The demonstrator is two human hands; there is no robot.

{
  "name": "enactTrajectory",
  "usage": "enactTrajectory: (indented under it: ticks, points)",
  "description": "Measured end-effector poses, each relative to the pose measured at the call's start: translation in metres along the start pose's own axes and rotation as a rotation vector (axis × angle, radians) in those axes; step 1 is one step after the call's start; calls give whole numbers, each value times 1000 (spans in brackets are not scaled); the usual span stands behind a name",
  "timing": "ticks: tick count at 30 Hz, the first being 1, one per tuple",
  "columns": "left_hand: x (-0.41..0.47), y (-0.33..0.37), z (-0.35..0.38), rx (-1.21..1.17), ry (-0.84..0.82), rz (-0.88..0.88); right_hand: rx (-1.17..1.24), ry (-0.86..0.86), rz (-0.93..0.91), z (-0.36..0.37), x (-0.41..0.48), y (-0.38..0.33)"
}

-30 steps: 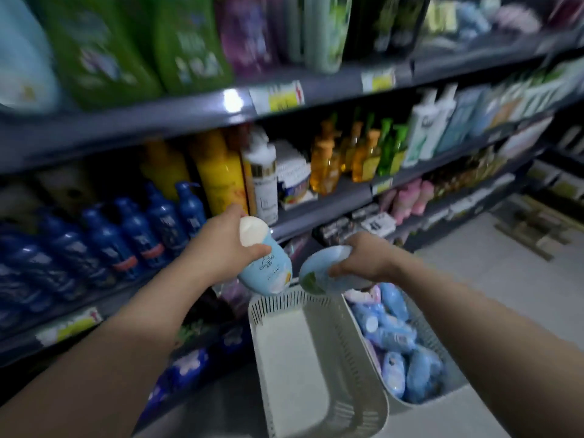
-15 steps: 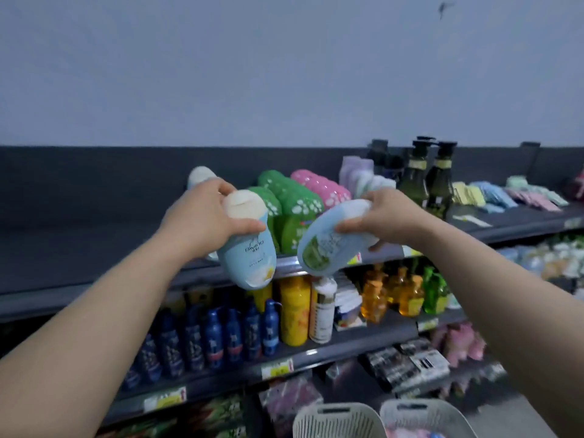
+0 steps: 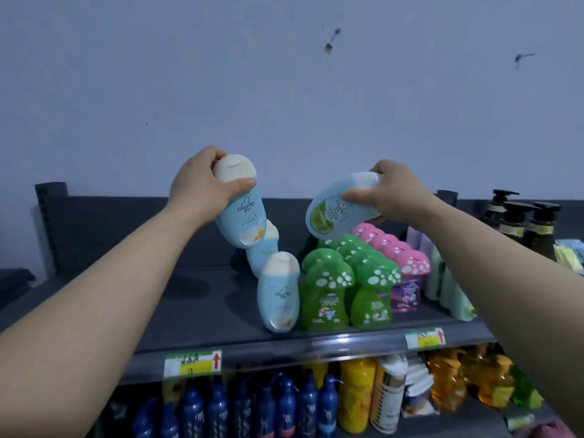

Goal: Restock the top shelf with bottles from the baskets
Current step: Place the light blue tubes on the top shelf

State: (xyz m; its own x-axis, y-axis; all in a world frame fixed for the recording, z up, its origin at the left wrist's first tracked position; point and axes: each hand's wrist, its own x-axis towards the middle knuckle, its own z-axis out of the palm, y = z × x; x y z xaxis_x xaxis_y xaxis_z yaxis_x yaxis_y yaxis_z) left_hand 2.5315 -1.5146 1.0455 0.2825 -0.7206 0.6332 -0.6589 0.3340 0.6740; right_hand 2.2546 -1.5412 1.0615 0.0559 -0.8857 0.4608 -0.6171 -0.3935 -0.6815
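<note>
Top shelf (image 3: 205,305) carries blue bottles (image 3: 278,295), green bottles (image 3: 325,298), pink bottles (image 3: 407,279).

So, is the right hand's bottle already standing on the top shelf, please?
No, the right hand holds that bottle tilted above the green bottles.

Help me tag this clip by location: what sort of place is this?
Likely a shop aisle: price tags on the shelf edge, rows of matching green mushroom-cap bottles, dark blue bottles below.
</note>
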Motion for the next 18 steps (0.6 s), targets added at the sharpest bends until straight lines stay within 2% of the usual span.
enactTrajectory:
  ticks: [13, 18]
  points:
    - [67, -133, 123, -68, -313, -172, -177, -148, 101, 90, 95, 17]
    - [69, -155, 152, -90, -345, -194, -225, -201, 133, 105, 110, 28]
